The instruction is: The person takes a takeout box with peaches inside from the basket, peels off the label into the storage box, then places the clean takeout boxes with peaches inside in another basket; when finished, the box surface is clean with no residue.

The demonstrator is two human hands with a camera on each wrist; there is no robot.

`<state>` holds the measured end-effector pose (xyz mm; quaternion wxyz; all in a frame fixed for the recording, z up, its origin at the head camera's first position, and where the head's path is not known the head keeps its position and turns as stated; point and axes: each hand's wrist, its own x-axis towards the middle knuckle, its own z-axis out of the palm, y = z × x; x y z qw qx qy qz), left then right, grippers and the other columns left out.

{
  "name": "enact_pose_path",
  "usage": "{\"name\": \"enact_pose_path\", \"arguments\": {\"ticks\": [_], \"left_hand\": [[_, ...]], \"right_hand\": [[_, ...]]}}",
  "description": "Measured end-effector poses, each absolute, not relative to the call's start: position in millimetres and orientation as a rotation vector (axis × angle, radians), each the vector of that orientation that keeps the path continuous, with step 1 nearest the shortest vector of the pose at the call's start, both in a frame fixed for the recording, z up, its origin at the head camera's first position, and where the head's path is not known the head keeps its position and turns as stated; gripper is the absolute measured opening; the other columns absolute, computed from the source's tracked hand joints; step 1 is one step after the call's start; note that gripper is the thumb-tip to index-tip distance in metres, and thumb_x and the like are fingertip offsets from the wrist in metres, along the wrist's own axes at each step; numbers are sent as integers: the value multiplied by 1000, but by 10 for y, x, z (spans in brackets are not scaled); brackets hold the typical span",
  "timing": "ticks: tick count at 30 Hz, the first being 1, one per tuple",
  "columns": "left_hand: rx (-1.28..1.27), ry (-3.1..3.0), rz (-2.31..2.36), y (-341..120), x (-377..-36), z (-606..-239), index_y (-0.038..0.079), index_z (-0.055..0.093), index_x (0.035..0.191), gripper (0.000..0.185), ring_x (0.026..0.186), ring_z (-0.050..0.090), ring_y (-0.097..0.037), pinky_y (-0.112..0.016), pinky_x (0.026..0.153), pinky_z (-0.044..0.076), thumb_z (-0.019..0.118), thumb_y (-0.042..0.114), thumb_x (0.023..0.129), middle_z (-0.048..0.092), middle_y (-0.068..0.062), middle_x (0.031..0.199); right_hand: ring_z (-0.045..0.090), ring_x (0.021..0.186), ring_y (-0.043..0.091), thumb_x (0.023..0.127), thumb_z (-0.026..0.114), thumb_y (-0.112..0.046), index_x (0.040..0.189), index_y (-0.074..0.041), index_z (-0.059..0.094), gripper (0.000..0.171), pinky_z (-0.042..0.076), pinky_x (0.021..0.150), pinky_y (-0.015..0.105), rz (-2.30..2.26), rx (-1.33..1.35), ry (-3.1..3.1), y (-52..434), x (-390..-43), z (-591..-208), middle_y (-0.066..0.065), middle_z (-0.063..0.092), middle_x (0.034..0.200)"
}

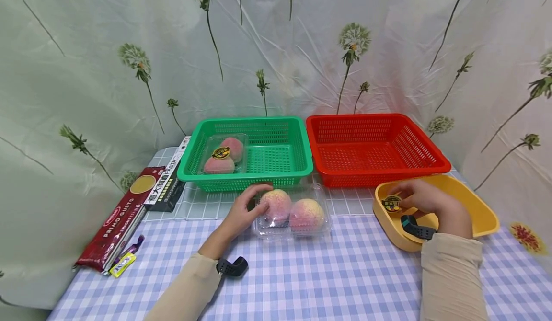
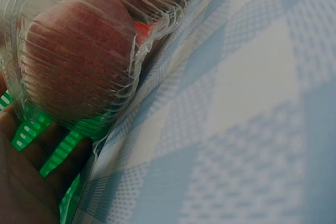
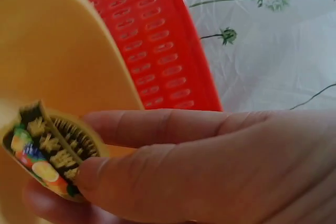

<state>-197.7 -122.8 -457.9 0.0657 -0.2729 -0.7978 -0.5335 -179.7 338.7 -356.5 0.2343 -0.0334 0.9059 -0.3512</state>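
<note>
The right hand (image 1: pixel 424 199) and its wrist camera cover much of the inside of the yellow bin (image 1: pixel 390 227), so what else lies there cannot be told. In the right wrist view, the tips of the fingers behind the black-and-gold label (image 3: pixel 50 153) are hidden. The left wrist view cuts one of the two peaches (image 1: pixel 276 205) at its top edge. Both sleeves (image 1: pixel 450 273) run out of the head view at six o'clock, and the small print on the pasta packs (image 1: pixel 129 211) is hard to read.

The right grip is narrow, pinching the label between thumb and fingers within the bin. The left hand (image 1: pixel 247 206) grips the nine o'clock end of the clear box (image 1: pixel 316 190) holding the peaches, its thumb and fingers spread a moderate width around that end.

Taking the clear box on the tabletop (image 1: pixel 327 278) as the clock's centre, the bin sits at three o'clock, the red basket (image 1: pixel 384 179) at two, the green basket (image 1: pixel 241 185) between ten and eleven, and the packs at nine.
</note>
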Motion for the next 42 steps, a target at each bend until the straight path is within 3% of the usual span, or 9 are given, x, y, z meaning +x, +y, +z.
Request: {"name": "enact_pose_path", "arguments": {"ticks": [13,18,23,28,30,32,35,37,42], "left_hand": [[-823,-2405,-1607,-1226,-1974,-4580,16,62,131,39,125,53,-25,-37,98,47,64,19,93,59,-8,137],[-787,-2423,-1622,-1222,-1967,-4573,15,62,131,40,117,53,-21,-36,94,47,64,15,91,58,-10,135],[-764,-2471,-1675,-1222,-1954,-4566,15,59,135,43,108,54,-15,-35,92,47,63,15,93,60,-12,134],[-808,-2533,-1744,-1226,-1966,-4562,19,51,143,47,107,60,-18,-37,93,48,58,22,97,58,-14,137],[-838,-2542,-1750,-1228,-1976,-4565,20,48,146,49,112,60,-23,-41,98,46,56,24,98,56,-15,140],[-860,-2544,-1756,-1231,-1980,-4566,21,46,148,50,117,59,-28,-46,101,44,54,27,99,54,-15,143],[-881,-2533,-1762,-1236,-1991,-4576,20,45,149,50,122,56,-32,-49,104,42,53,27,99,52,-16,145],[-888,-2522,-1773,-1237,-1992,-4578,19,45,149,50,123,56,-33,-49,105,42,53,26,100,52,-16,146],[-889,-2506,-1788,-1229,-1987,-4570,18,47,148,50,120,57,-28,-44,103,44,55,25,99,52,-15,146]], "right_hand": [[59,107,37,100,56,-17,135,9,52,44,58,78,45,-842,-143,2593,3510,-1796,-3622,32,57,132],[63,101,35,103,53,-25,127,10,58,42,57,75,39,-871,-121,2770,3515,-1768,-3514,31,63,121],[63,88,19,104,46,-39,119,4,62,49,53,66,23,-1078,143,2977,3472,-1761,-3438,21,69,105],[46,92,10,102,46,-46,133,-6,59,53,42,70,16,-1355,596,3069,3437,-1812,-3463,-8,57,100],[47,104,15,101,46,-45,142,-10,54,55,42,82,21,-1479,707,3029,3426,-1839,-3489,-7,57,109],[47,123,25,101,46,-42,148,-11,47,56,42,100,31,-1575,743,2987,3425,-1862,-3516,5,57,129],[21,147,41,102,46,-39,154,-10,36,61,27,118,55,-1624,719,2954,3435,-1880,-3555,21,28,161],[7,150,46,102,46,-37,156,-9,31,63,18,120,64,-1611,696,2953,3449,-1885,-3576,23,10,166],[-8,149,55,102,44,-38,157,-3,24,68,13,118,70,-1524,586,2913,3483,-1865,-3613,27,-15,164]]}}
